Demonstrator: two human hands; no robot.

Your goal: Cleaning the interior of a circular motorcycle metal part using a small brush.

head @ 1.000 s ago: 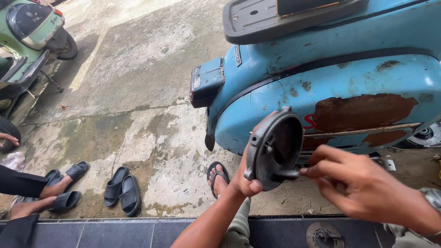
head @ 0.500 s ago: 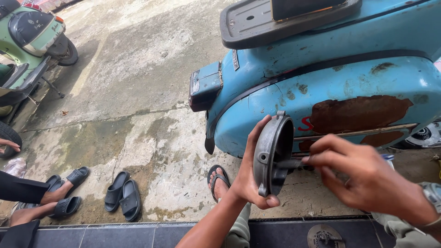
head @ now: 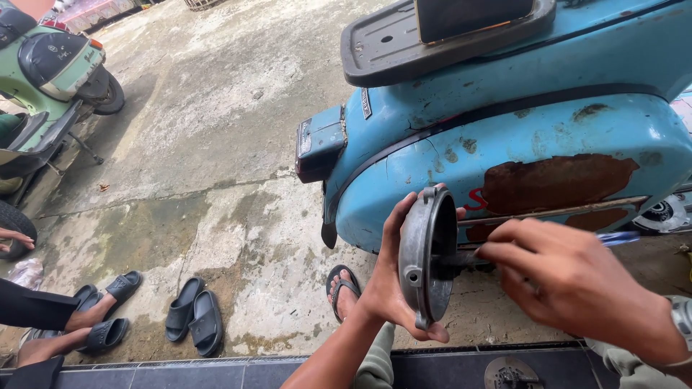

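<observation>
**Round metal cover held edge-on beside the blue scooter**

A round grey metal cover [head: 425,256], dished and rimmed like a shallow bowl, was held upright and edge-on just in front of the blue scooter [head: 519,137]. What lay inside its hollow could not be told, since the open side was turned away from the camera. Its surface was seen to be dull cast metal, with a small bolt hole in the rim.

The left hand [head: 393,277] was clamped on the cover, the palm laid against the back and the fingers curled over the upper and lower rim. The right hand [head: 577,288] was closed around a dark tool shaft [head: 461,261] that met the cover at its centre; the tool's tip was hidden by the rim.

The scooter's side panel was painted pale blue and glossy, with a large flaked patch of brown rust behind the cover and a black tail light at the rear. A flat grey rack was mounted on top.

Left of the scooter, a pair of dark rubber sandals [head: 194,324] lay on stained, cracked concrete, and another person's sandalled feet [head: 101,313] were seen beyond them. Farther left of the scooter, a green scooter [head: 54,65] was parked.
</observation>
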